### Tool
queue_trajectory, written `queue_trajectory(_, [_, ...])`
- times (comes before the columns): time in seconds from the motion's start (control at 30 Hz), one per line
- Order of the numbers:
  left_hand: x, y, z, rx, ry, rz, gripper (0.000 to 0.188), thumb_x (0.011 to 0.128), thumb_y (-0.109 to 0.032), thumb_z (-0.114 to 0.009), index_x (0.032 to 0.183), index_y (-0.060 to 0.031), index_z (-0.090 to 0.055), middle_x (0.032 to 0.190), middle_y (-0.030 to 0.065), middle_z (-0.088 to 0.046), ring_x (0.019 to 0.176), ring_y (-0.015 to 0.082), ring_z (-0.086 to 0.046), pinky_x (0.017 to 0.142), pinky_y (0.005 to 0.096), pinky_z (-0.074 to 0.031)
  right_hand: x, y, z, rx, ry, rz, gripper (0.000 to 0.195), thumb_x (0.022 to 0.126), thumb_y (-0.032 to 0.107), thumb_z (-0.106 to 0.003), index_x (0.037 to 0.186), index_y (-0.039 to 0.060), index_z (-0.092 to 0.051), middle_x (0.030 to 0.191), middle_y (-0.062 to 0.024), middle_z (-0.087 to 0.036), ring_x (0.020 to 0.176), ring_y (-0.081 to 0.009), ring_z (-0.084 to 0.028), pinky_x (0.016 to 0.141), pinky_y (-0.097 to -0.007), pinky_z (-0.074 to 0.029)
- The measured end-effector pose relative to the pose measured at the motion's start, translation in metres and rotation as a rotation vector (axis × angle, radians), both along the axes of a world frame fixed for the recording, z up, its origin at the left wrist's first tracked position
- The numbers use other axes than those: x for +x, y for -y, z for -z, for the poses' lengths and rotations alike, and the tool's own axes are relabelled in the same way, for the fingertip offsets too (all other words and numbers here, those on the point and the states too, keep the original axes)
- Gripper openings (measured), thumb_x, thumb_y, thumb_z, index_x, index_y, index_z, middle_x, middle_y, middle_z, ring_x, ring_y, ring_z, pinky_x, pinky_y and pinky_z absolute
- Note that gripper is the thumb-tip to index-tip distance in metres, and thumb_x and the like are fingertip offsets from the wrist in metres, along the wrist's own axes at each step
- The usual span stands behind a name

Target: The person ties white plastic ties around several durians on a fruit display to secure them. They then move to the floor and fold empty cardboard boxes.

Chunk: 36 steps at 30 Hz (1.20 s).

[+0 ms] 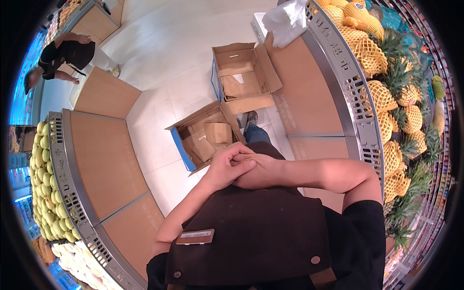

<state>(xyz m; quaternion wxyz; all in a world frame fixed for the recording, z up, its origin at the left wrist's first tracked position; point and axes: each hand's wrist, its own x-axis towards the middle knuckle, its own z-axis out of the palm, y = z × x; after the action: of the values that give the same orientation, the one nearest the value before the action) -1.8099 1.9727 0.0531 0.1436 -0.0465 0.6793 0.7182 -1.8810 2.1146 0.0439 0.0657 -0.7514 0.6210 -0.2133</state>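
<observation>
Both hands meet in front of my dark brown apron [250, 232]. My left hand [226, 165] is clasped over my right hand [259, 170], its thumb and fingers pressing on the skin near the knuckles. The right hand's fingers are mostly hidden under the left. Just beyond them on the floor stands an open cardboard carton [218, 132] with a blue outer side and loose cardboard inside. A second open carton [270, 69] sits farther off, close to the right-hand display stand.
Netted pineapples [377, 96] fill the right display stand [308, 83]; a white plastic bag [286, 21] hangs over its far end. Along the left stand [105, 159] lie green mangoes [45, 181]. A person [69, 54] stands at the far left. My shoe [251, 119] is beside the cartons.
</observation>
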Motion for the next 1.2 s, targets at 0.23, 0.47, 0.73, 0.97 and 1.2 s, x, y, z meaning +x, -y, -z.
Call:
queue_trajectory(0.23, [-0.027,-0.012,0.008,0.22,0.15,-0.173,0.023,0.086,-0.015,-0.065,0.102,-0.0004,-0.06,0.093,0.0018,-0.063,0.088,0.0079,-0.056,0.08,0.0231,-0.045,-0.052,0.008,0.024,-0.187,0.273,-0.169,0.012,0.08,0.013,-0.056,0.081,0.0024,-0.062,0.081,-0.0113,-0.059,0.085,-0.0255,-0.058,0.074,-0.0368,-0.045])
queue_trajectory(0.47, [-0.124,-0.043,0.028,0.299,0.271,-0.057,0.031,0.093,-0.026,-0.057,0.113,-0.0018,-0.055,0.104,0.0045,-0.061,0.097,0.0082,-0.054,0.084,0.0241,-0.044,-0.147,-0.019,0.026,0.087,0.457,-0.191,0.015,0.082,0.015,-0.056,0.088,0.0039,-0.065,0.085,-0.0132,-0.062,0.084,-0.0287,-0.06,0.075,-0.0362,-0.048])
queue_trajectory(0.73, [-0.209,-0.11,0.069,0.28,0.447,-0.04,0.025,0.09,-0.021,-0.059,0.107,-0.0028,-0.058,0.102,0.0036,-0.061,0.096,0.0097,-0.054,0.086,0.0236,-0.042,-0.205,-0.09,0.073,0.366,0.775,-0.021,0.015,0.085,0.013,-0.057,0.094,0.0036,-0.066,0.087,-0.0108,-0.064,0.081,-0.0206,-0.061,0.072,-0.032,-0.049])
queue_trajectory(0.97, [-0.249,-0.131,0.066,0.167,0.477,0.108,0.013,0.086,-0.016,-0.059,0.093,-0.005,-0.061,0.092,0.0016,-0.062,0.09,0.0089,-0.055,0.082,0.0231,-0.042,-0.214,-0.119,0.079,0.251,0.798,0.269,0.025,0.086,0.018,-0.057,0.108,0.0086,-0.064,0.105,-0.0086,-0.064,0.101,-0.0201,-0.059,0.085,-0.0299,-0.045])
queue_trajectory(1.2, [-0.267,-0.149,0.061,0.128,0.449,0.156,0.011,0.082,-0.015,-0.062,0.085,-0.0044,-0.063,0.083,0.0016,-0.063,0.084,0.0102,-0.056,0.08,0.0248,-0.043,-0.221,-0.135,0.08,0.286,0.825,0.361,0.026,0.087,0.02,-0.055,0.11,0.0109,-0.063,0.106,-0.008,-0.064,0.102,-0.0201,-0.059,0.086,-0.0307,-0.045])
